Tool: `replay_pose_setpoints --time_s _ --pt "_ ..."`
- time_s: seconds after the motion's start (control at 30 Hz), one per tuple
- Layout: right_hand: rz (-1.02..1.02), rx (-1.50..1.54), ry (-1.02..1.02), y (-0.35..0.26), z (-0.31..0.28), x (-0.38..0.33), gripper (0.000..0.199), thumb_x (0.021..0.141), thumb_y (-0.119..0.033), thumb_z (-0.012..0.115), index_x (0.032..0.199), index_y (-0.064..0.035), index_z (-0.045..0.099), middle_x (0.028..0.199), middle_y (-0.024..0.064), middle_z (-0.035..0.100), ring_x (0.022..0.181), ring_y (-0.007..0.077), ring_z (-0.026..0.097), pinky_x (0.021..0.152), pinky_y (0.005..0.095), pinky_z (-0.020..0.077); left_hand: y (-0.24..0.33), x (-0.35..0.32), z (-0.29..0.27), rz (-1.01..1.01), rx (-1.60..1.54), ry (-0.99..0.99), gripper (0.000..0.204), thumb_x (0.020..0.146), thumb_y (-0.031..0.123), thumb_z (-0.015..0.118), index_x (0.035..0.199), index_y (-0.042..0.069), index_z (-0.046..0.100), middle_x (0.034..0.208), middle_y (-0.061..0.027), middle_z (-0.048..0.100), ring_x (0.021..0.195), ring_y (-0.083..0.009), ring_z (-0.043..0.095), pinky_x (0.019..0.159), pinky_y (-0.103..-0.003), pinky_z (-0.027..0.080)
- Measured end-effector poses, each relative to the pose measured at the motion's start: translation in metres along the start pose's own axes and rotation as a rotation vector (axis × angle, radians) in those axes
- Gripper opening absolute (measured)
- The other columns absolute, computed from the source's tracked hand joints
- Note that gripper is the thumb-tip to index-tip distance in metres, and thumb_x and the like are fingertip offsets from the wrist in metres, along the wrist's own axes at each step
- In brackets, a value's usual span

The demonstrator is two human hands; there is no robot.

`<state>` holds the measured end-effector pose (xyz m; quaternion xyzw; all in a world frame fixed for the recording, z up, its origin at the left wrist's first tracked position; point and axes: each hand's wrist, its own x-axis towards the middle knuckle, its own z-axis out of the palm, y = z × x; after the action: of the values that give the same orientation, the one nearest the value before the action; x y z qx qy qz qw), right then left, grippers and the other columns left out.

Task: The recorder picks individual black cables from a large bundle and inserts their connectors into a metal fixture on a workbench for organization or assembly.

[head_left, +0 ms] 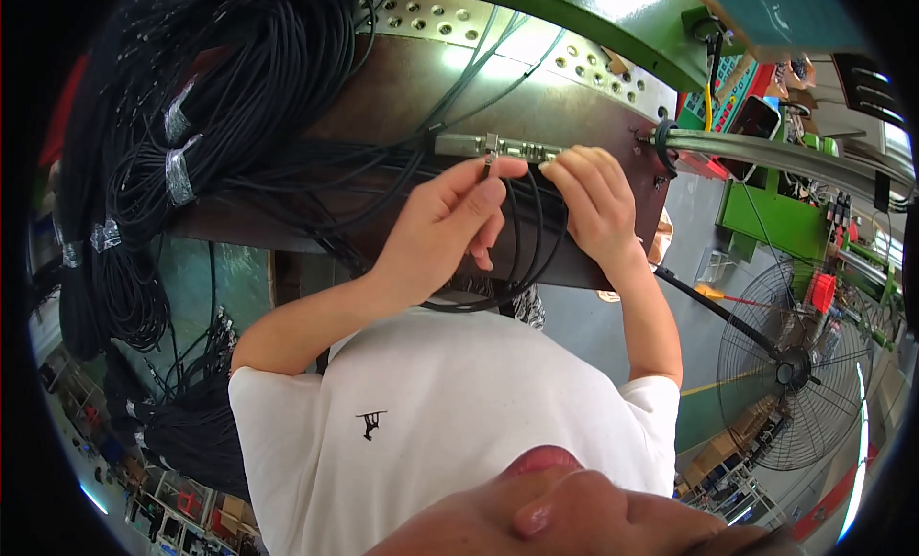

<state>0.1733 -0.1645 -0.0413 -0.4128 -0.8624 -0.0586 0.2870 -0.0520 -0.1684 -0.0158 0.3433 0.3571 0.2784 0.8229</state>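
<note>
Two hands work one thin black cable (525, 232) at a metal strip (498, 147) on the brown table (402, 96) — left hand (442, 226) pinches its small plug (489, 157), right hand (595, 202) presses fingertips there. Cable seems light, limp — best gripped by the rigid plug.

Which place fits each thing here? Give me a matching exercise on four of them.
Things:
1. small metal cable connector
2. taped coils of black cable
3. round wire-guard floor fan
4. long metal fixture bar

Places:
A. picture's lower right
B. pinched in the left hand
C. upper left
D. on the brown worktop, under the right hand's fingertips

Pairs: 1-B, 2-C, 3-A, 4-D
</note>
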Motion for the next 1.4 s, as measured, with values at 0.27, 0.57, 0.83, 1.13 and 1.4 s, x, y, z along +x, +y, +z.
replay_pose_setpoints --time_s 0.27,0.57,0.83,1.13,1.4 --pt "-0.054 0.028 -0.321 0.01 -0.015 0.009 0.031 0.068 -0.008 0.059 0.098 -0.0008 0.06 0.102 0.0084 0.059 0.096 0.0246 0.06 0.083 0.0315 0.0513 0.001 0.001 0.002 -0.12 -0.077 -0.04 0.025 0.099 0.023 0.048 0.103 0.001 0.059 0.071 -0.0009 0.056 0.057 -0.0066 0.051 0.054 -0.02 0.044" --pt "-0.126 0.023 -0.153 -0.004 -0.046 0.031 0.039 0.068 -0.012 0.06 0.106 -0.0069 0.064 0.092 0.0032 0.056 0.088 0.0219 0.057 0.077 0.0345 0.048 0.019 0.021 0.01 -0.293 0.062 -0.253 0.026 0.098 0.024 0.05 0.1 -0.001 0.059 0.074 -0.0047 0.061 0.057 -0.008 0.052 0.053 -0.021 0.044" --pt "0.159 -0.113 -0.215 0.019 -0.042 -0.013 0.021 0.071 -0.004 0.069 0.088 -0.0042 0.058 0.087 0.0073 0.06 0.082 0.0248 0.059 0.071 0.0348 0.0488 0.016 0.001 -0.005 0.42 1.123 0.03 0.013 0.088 0.012 0.06 0.095 0.001 0.061 0.079 -0.0125 0.066 0.062 -0.0281 0.064 0.054 -0.031 0.048" --pt "0.387 0.314 0.054 0.011 0.008 -0.015 0.02 0.072 -0.001 0.074 0.081 -0.0025 0.056 0.085 0.0094 0.062 0.081 0.0272 0.061 0.07 0.0346 0.0498 0.029 0.017 0.005 0.576 1.051 -0.158 0.034 0.084 0.022 0.067 0.111 0.002 0.061 0.089 -0.0102 0.063 0.08 -0.0215 0.061 0.069 -0.031 0.049" --pt "0.582 0.782 -0.396 0.057 -0.021 0.006 0.025 0.08 0.002 0.064 0.105 -0.0004 0.06 0.105 0.0105 0.064 0.1 0.0214 0.06 0.088 0.0292 0.0466 0.104 0.143 -0.04 0.265 0.86 0.096 0.026 0.092 0.02 0.051 0.108 0.001 0.06 0.101 -0.0124 0.063 0.093 -0.024 0.057 0.083 -0.038 0.046"
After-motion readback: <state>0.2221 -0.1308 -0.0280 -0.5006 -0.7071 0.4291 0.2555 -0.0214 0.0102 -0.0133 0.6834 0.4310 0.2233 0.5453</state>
